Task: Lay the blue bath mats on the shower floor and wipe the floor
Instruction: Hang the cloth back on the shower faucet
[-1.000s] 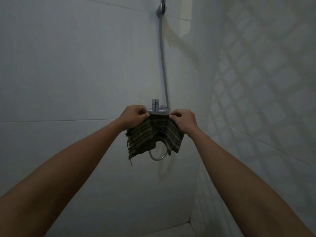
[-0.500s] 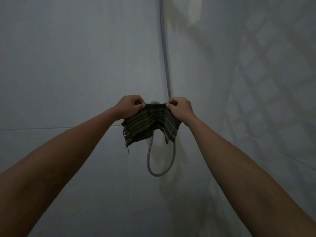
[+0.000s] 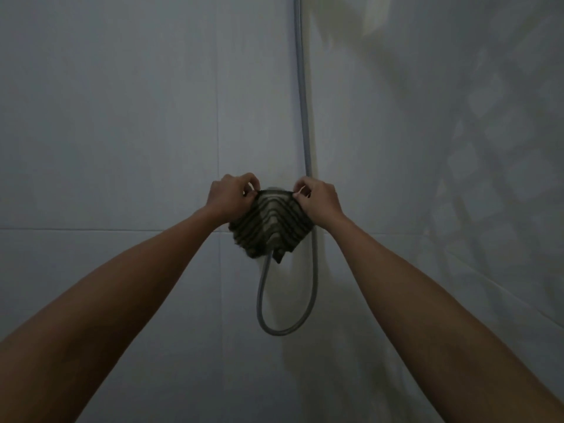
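— What are the hands doing?

— Both are raised in front of the tiled wall (image 3: 122, 132). The left hand (image 3: 229, 198) pinches one top corner of a dark striped cloth (image 3: 270, 225), fingers (image 3: 248, 181) curled round the edge. The right hand (image 3: 319, 199) pinches the other corner the same way.

— And the cloth itself?

— It hangs between the two hands, draped over a fitting on the wall that it almost wholly hides, folds falling to a point.

— Anything else close by?

— A grey shower hose (image 3: 302, 87) runs down the wall just right of the cloth and loops below it. The blue bath mats and the floor are out of view.
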